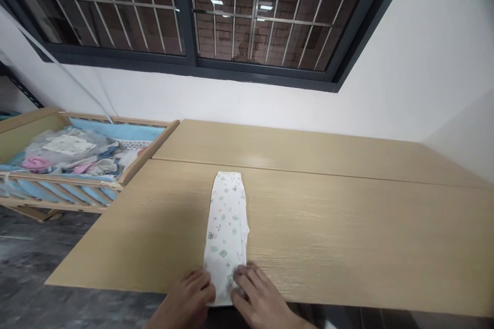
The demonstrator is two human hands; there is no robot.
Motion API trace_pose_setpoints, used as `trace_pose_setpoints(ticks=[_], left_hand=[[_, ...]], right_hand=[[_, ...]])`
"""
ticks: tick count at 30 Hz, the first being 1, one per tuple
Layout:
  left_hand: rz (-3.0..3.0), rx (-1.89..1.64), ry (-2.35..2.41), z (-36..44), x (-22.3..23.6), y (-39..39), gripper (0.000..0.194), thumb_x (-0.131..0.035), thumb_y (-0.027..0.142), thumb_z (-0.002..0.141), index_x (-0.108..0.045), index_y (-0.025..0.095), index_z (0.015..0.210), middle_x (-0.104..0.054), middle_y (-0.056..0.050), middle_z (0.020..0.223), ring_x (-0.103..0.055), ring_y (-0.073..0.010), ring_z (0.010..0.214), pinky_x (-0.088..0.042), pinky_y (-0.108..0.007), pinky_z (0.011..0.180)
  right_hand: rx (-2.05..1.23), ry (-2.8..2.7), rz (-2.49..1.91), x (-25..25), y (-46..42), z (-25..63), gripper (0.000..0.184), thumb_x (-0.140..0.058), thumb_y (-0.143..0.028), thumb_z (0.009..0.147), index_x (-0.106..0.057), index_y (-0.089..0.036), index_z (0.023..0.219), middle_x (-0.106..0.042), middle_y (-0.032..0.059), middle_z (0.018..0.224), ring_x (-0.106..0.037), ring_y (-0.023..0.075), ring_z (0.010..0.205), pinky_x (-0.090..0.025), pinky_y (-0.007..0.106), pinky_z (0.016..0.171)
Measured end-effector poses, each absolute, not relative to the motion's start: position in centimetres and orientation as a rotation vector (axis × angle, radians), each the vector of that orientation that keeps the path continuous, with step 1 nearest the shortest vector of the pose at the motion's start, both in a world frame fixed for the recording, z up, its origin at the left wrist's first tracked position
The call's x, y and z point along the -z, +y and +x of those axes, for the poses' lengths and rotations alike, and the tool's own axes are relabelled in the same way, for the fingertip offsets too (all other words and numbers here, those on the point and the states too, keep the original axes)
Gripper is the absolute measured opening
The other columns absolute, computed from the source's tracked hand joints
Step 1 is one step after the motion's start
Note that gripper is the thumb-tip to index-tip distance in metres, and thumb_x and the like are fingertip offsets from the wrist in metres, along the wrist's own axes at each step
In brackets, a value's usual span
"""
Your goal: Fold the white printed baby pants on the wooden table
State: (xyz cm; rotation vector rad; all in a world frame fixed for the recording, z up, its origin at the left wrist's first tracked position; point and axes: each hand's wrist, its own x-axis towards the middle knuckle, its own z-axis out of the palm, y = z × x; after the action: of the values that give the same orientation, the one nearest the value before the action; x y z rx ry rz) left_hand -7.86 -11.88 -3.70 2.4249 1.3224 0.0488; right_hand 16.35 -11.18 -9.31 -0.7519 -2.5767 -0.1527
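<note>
A small white garment with a green and pink print lies folded into a narrow strip on the wooden table, running from the near edge away from me. My left hand rests at the strip's near left corner, fingers curled against the cloth. My right hand lies on the near right corner, fingers pressed onto the fabric at the table's front edge. Both hands touch the same end of the garment.
A wooden crib stands at the left against the table, filled with a heap of mixed clothes on blue bedding. A white wall and a barred window lie behind. Dark floor shows at lower left.
</note>
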Motion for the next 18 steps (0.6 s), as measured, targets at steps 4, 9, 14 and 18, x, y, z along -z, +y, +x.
trace_pose_setpoints(ticks=[4,9,14,18], left_hand=[[2.455,-0.366,1.285,-8.2,2.1,-11.4,0.030,-0.056,-0.004,0.068,-0.063,0.022,0.080,-0.068,0.001,0.086,-0.064,-0.0175,0.083,-0.048,-0.028,0.076],[2.482,-0.712,1.278,-9.4,-1.6,-7.4,0.020,-0.058,0.015,0.088,-0.070,0.024,0.101,-0.071,0.000,0.082,-0.067,-0.0162,0.079,-0.051,-0.026,0.073],[2.364,-0.702,1.433,-9.4,-4.0,-0.9,0.024,-0.053,0.038,0.097,-0.072,0.024,0.102,-0.075,-0.003,0.096,-0.069,-0.0191,0.092,-0.052,-0.030,0.084],[2.318,-0.544,1.532,-8.6,-5.1,5.2,0.029,-0.047,0.040,0.099,-0.070,0.024,0.106,-0.074,-0.004,0.111,-0.066,-0.0217,0.103,-0.049,-0.033,0.090]], right_hand=[[-0.148,-2.577,-0.835,5.1,-10.7,16.7,0.022,-0.053,-0.022,0.098,-0.062,-0.016,0.117,-0.071,0.0107,0.112,-0.064,0.0242,0.110,-0.051,0.039,0.101],[-0.684,-2.440,-1.000,-2.3,-6.9,17.4,0.018,-0.046,-0.023,0.103,-0.059,-0.022,0.115,-0.065,0.0072,0.113,-0.061,0.0208,0.110,-0.052,0.036,0.098],[-0.817,-2.272,-1.006,-3.5,0.5,17.2,0.021,-0.047,-0.026,0.103,-0.061,-0.021,0.117,-0.060,0.0081,0.112,-0.059,0.0200,0.107,-0.049,0.036,0.095],[-0.815,-2.112,-1.111,-1.6,7.6,16.3,0.024,-0.059,-0.025,0.095,-0.064,-0.018,0.117,-0.066,0.0059,0.102,-0.060,0.0169,0.086,-0.048,0.031,0.079]])
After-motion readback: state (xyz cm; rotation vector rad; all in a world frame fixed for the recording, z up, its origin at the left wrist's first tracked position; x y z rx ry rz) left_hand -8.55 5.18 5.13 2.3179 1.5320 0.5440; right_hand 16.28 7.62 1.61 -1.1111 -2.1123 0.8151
